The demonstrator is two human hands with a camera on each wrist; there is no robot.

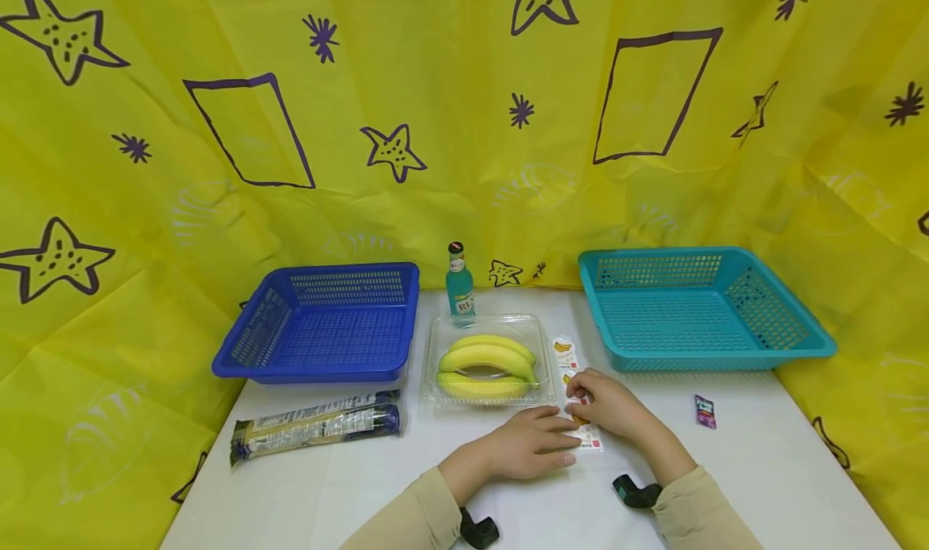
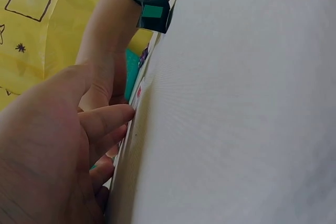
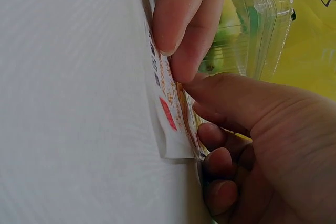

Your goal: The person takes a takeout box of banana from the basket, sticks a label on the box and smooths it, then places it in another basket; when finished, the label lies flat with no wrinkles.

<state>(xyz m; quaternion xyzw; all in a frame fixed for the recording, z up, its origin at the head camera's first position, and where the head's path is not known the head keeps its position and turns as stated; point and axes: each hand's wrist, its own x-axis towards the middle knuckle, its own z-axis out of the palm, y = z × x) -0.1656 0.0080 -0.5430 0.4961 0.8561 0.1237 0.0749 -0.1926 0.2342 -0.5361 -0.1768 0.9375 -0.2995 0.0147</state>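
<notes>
Just right of the clear box (image 1: 431,366), the sticker strip (image 1: 592,437) lies on the table (image 1: 559,511). The left hand (image 1: 524,443), fingers extended, rests on it; the right hand (image 1: 610,406) curls its fingers at it, whether pinching I cannot tell.

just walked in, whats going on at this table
A person is working with both hands at some banana labels on the table. The left hand rests its fingers on them, while the right hand's fingers pick at them; whether one has come loose isn't clear. To the labels' left, bananas lie in a clear box, with a bottle behind it.
</notes>
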